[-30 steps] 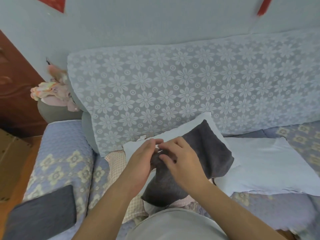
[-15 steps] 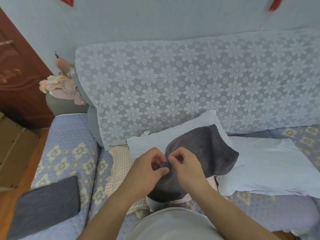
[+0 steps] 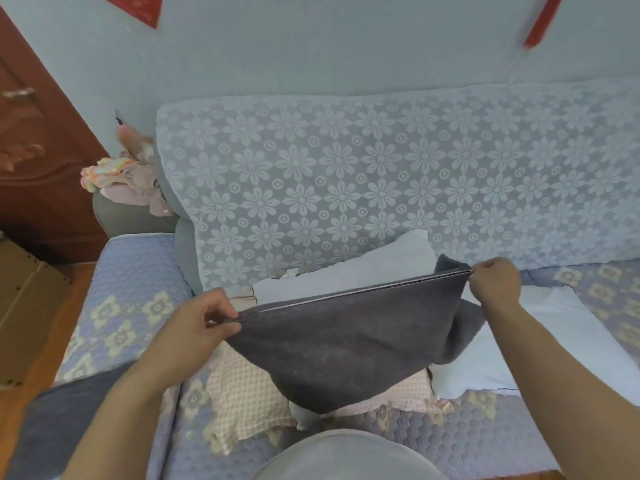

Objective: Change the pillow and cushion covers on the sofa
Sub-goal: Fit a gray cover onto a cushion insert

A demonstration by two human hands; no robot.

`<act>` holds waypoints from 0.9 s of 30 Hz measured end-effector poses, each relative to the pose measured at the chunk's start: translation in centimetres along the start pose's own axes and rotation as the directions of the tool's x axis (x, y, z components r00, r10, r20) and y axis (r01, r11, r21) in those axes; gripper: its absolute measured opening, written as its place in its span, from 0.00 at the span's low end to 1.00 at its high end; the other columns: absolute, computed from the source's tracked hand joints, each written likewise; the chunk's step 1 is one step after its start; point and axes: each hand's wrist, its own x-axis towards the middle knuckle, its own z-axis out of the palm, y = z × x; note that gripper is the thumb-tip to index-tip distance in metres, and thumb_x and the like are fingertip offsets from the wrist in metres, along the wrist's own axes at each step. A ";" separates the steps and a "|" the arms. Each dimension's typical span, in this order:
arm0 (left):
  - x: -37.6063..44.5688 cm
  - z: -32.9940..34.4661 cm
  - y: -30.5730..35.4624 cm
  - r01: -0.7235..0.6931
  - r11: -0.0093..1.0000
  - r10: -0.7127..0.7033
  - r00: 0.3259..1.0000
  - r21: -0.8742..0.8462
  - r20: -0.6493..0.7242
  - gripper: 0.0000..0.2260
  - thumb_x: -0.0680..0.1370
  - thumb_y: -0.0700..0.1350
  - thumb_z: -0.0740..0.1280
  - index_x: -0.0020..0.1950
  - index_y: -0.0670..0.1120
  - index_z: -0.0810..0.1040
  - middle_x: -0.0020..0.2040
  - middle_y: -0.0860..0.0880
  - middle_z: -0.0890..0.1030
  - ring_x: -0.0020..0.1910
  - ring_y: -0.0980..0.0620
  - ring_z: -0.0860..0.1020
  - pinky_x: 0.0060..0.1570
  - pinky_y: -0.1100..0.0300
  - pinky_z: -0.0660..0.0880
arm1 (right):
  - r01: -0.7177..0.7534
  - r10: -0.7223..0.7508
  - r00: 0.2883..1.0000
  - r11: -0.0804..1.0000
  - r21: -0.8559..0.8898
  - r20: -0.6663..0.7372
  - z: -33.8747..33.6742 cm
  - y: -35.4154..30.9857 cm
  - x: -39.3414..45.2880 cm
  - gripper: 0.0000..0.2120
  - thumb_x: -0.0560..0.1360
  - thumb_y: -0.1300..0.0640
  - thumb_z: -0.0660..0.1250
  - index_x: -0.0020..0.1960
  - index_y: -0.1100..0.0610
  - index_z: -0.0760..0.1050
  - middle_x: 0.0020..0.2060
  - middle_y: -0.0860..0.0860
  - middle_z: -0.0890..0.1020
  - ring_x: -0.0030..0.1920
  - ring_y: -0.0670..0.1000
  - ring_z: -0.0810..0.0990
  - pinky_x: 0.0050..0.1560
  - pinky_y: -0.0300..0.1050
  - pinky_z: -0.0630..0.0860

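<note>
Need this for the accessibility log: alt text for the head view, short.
Both hands stretch a dark grey cushion cover taut above a sofa, left hand and right hand each pinching one end of its zipped edge. White pillows and a checked cloth lie beneath.

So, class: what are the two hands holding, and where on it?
The dark grey cover: left hand and right hand each pinch one end of its zipped edge.

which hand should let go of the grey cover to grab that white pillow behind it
Probably the right hand. It pinches the grey cover at the zip end, beside the white pillow. The left hand can keep its grip on the far corner.
</note>
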 end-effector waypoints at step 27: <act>3.1 15.5 -5.0 -0.037 0.958 -0.096 0.893 0.285 0.439 0.52 0.67 0.74 0.70 0.81 0.64 0.43 0.82 0.55 0.45 0.81 0.48 0.54 0.77 0.45 0.60 | 0.338 -0.276 0.941 0.821 0.461 -0.197 -8.4 -7.1 -17.8 0.03 0.82 0.60 0.61 0.51 0.55 0.74 0.43 0.43 0.77 0.39 0.30 0.73 0.40 0.21 0.66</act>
